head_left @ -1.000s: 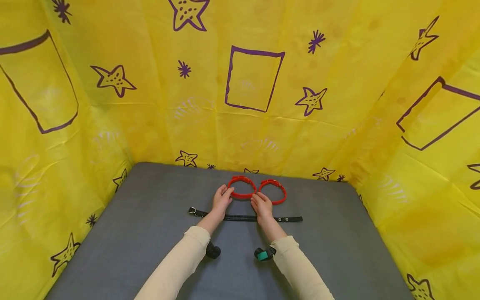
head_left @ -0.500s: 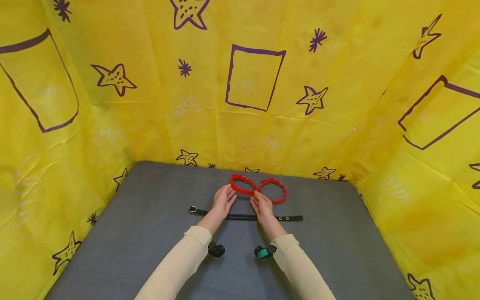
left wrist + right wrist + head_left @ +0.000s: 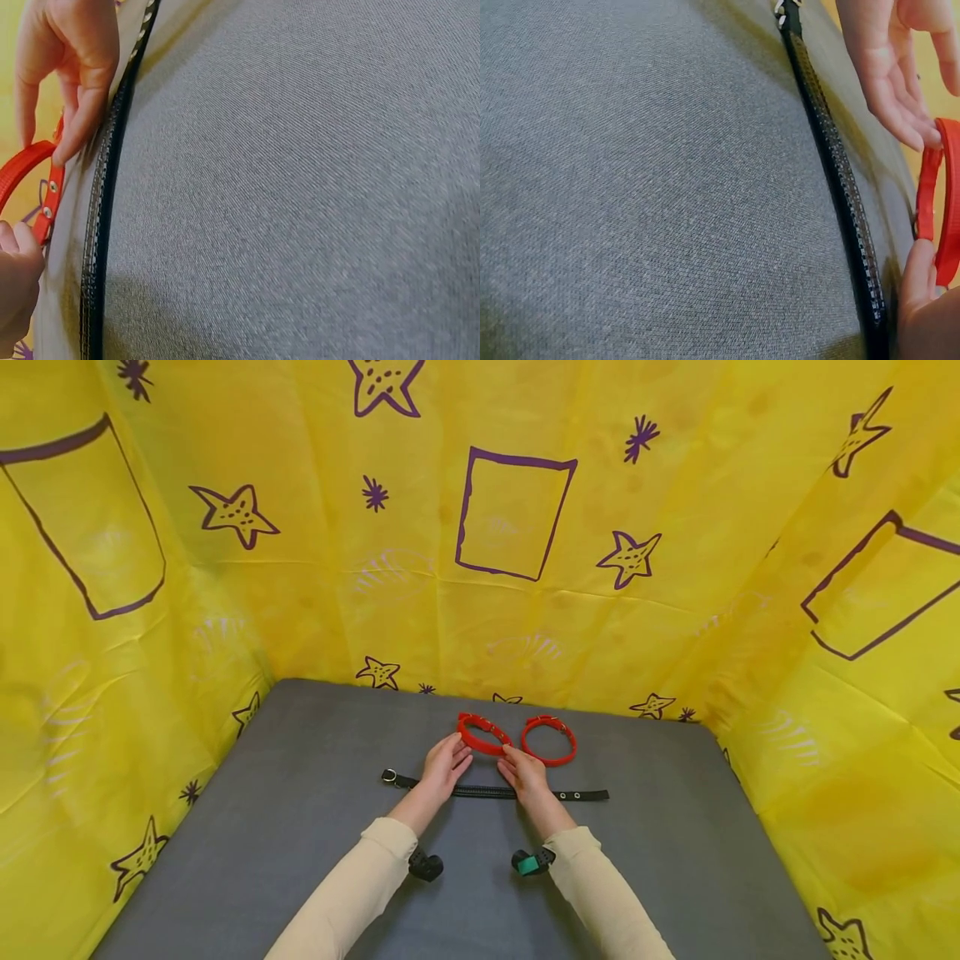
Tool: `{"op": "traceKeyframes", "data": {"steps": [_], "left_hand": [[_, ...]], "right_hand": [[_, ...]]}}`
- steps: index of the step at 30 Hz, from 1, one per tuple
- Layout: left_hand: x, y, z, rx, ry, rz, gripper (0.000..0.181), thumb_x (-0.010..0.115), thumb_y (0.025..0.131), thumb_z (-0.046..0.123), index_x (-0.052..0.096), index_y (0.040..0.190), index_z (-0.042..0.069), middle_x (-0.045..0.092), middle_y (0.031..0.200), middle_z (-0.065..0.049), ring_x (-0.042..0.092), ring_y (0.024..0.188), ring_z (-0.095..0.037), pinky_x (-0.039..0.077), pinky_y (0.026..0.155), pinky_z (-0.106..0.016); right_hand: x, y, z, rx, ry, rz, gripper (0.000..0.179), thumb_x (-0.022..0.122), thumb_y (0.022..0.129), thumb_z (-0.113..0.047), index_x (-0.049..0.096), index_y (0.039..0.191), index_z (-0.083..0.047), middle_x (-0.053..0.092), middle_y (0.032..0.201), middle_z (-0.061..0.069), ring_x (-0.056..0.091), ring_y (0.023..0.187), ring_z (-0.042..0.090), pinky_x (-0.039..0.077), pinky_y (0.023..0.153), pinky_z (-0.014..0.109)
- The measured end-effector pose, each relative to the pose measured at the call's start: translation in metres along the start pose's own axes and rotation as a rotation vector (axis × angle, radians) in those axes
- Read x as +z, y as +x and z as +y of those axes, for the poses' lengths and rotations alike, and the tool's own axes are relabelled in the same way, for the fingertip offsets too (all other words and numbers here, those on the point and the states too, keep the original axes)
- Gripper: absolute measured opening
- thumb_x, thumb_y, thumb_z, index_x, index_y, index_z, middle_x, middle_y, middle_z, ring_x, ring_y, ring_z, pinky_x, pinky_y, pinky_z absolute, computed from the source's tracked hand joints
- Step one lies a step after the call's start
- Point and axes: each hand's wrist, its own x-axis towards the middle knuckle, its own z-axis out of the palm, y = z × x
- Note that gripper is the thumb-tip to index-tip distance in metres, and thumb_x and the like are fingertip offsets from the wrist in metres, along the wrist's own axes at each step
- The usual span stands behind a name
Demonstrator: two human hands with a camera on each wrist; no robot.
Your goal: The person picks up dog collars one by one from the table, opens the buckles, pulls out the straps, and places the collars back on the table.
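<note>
A red buckled collar [image 3: 480, 746], closed into a ring, is held between both hands and tilted at the far part of the grey surface. My left hand [image 3: 442, 766] pinches its left side with thumb and fingers. My right hand [image 3: 527, 772] grips its right side, thumb and fingers on the band; in the left wrist view the eyelets of the red strap show between the hands. Just right of it lies a second red collar [image 3: 574, 745], also a ring. Beneath my wrists a black collar [image 3: 483, 792] is stretched out flat, its buckle end to the left.
Grey cloth covers the surface [image 3: 300, 827]. Yellow fabric walls [image 3: 405, 602] with purple drawings rise at the back and both sides, close behind the red collars. A small black camera [image 3: 426, 865] is strapped at the left wrist, another [image 3: 531, 862] at the right.
The held red collar was lifted and tilted, then shifted slightly left, away from the second red collar. Both hands moved with it only a little. The black collar stays put.
</note>
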Motion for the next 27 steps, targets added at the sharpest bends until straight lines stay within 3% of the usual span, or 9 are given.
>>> {"op": "traceKeyframes", "data": {"steps": [5,10,15,20,27], "left_hand": [[-0.005,-0.002,0.0,0.011,0.023,-0.006,0.041,0.053,0.1,0.015,0.047,0.134,-0.008,0.06,0.091,-0.003,0.06,0.089,-0.019,0.043,0.103,-0.044],[-0.01,-0.005,0.0,0.016,0.028,-0.029,0.035,0.056,0.099,0.014,0.051,0.127,-0.006,0.061,0.088,-0.002,0.059,0.084,-0.016,0.044,0.101,-0.043],[-0.016,-0.009,-0.001,0.022,0.037,-0.071,0.032,0.059,0.098,0.014,0.05,0.122,-0.005,0.059,0.087,-0.003,0.058,0.079,-0.015,0.051,0.092,-0.036],[-0.023,-0.014,-0.003,0.028,0.079,-0.123,0.037,0.059,0.098,0.014,0.047,0.126,-0.006,0.059,0.092,-0.005,0.06,0.081,-0.015,0.054,0.086,-0.032],[-0.031,-0.023,-0.007,0.033,0.137,-0.123,0.052,0.064,0.095,0.013,0.041,0.136,-0.01,0.06,0.108,-0.016,0.062,0.081,-0.014,0.055,0.083,-0.033]], "right_hand": [[-0.001,-0.002,-0.001,-0.005,-0.007,-0.03,0.031,0.067,0.09,-0.001,0.056,0.116,0.012,0.064,0.081,0.004,0.065,0.072,0.014,0.056,0.081,0.032],[-0.004,-0.006,-0.003,-0.025,-0.004,-0.081,0.046,0.065,0.09,0.001,0.044,0.129,0.017,0.066,0.083,0.003,0.065,0.073,0.012,0.055,0.085,0.034],[-0.008,-0.012,-0.003,-0.043,-0.009,-0.111,0.053,0.063,0.091,0.005,0.038,0.135,0.019,0.067,0.098,0.012,0.066,0.077,0.012,0.05,0.093,0.04],[-0.014,-0.02,-0.002,-0.057,-0.024,-0.138,0.055,0.062,0.09,0.006,0.036,0.137,0.018,0.06,0.115,0.021,0.066,0.08,0.012,0.048,0.096,0.043],[-0.021,-0.033,0.001,-0.085,-0.058,-0.19,0.052,0.061,0.089,0.009,0.035,0.134,0.017,0.059,0.097,0.008,0.066,0.079,0.012,0.054,0.086,0.034]]}}
